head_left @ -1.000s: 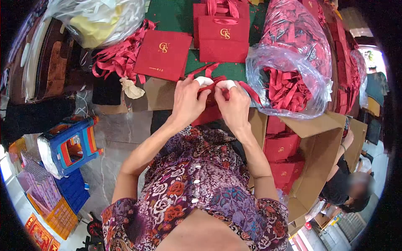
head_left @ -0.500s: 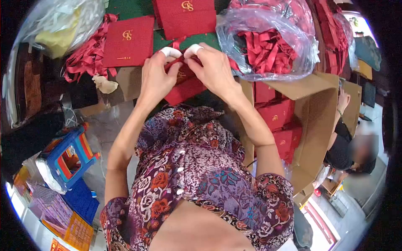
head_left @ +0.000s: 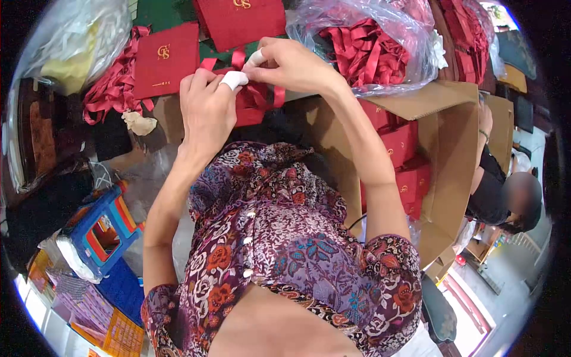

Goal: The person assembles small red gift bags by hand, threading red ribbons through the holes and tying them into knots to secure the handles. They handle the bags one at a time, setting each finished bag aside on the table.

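The bag [head_left: 252, 114] is hanging toward me, nearer my left hand [head_left: 205, 119], which is gripping it. My right hand [head_left: 297, 66] is pinching ribbon [head_left: 238, 58].

Both hands at table's [head_left: 159, 14] near edge: left hand [head_left: 207, 107] on small red bag [head_left: 248, 114], right hand [head_left: 292, 66] at its ribbon [head_left: 238, 58]. Left of them, flat red bag [head_left: 165, 62], loose ribbon pile [head_left: 113, 83]. Right, clear plastic sack [head_left: 303, 27] of ribbons; below, open carton [head_left: 446, 160] holding red bags [head_left: 405, 181].
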A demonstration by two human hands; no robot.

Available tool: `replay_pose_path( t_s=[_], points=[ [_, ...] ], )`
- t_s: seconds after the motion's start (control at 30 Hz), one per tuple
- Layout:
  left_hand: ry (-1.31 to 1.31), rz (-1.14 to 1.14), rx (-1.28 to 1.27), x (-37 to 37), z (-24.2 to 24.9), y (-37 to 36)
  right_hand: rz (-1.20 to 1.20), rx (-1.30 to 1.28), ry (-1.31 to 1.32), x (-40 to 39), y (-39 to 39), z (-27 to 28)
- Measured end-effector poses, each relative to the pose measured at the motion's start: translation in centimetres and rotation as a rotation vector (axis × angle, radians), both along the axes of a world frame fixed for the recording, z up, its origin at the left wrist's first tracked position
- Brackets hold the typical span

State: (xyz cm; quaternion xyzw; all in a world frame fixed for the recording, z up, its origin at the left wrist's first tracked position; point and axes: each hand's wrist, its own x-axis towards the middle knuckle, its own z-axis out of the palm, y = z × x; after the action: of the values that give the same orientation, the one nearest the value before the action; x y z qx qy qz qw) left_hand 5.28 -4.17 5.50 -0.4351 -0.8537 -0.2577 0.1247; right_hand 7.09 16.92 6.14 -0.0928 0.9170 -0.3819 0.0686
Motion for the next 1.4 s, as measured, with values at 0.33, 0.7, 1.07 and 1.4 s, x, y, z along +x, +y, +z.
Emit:
replay_pose_path(
  t_s=[0.33, 0.7, 1.07, 1.4],
  points=[
    [-0.071, -0.054, 0.083, 0.1, -0.4, 0.0, -0.321, -0.433, -0.029, -1.4, -0.8, -3.5],
    [-0.364, 0.069, 0.144, -1.5, -3.8, 0.8, -0.554, -0.424, 0.085, -2.2, -0.1, -4.3],
    [-0.437, 0.224, 0.194, -4.2, -4.1, 0.8, -0.294, 0.554, 0.084, 6.6, 2.4, -3.5],
    [-0.190, 0.185, 0.301, -2.1, -4.6, 0.8, -0.367, 0.324, 0.172, 6.0, 1.6, -2.9]
  ],
)
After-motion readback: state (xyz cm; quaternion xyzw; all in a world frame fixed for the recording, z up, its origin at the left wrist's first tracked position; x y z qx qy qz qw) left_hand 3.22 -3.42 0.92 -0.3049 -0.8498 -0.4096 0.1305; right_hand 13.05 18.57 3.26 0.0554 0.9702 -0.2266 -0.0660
